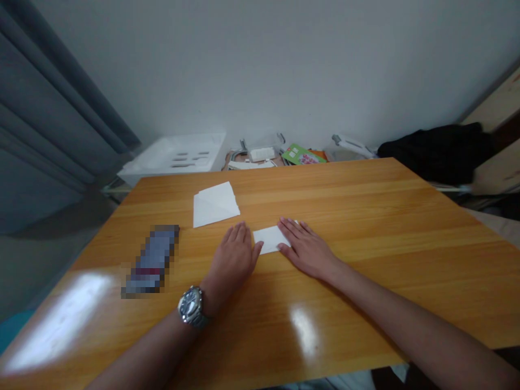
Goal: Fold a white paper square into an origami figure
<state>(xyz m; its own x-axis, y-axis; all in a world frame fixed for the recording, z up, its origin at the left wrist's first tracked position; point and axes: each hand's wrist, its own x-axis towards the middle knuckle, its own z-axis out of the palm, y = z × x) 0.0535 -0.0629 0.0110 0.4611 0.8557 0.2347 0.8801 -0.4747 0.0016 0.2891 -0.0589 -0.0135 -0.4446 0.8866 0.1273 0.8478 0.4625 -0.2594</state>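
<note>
A small folded white paper (268,238) lies on the wooden table (365,227) between my hands. My left hand (233,257), with a wristwatch (192,306) on its wrist, lies flat with fingers together, its thumb touching the paper's left edge. Over the paper's right part rests my right hand (306,248), flat, fingers stretched out and pressing down. A second, larger folded white sheet (214,204) sits farther back and to the left, untouched.
A blurred-out dark object (151,260) lies on the table to the left of my left hand. Behind the table stand a white plastic tray (174,157), cluttered small items (280,154) and a black cloth (439,149) against the wall. Grey curtains (44,124) hang at left.
</note>
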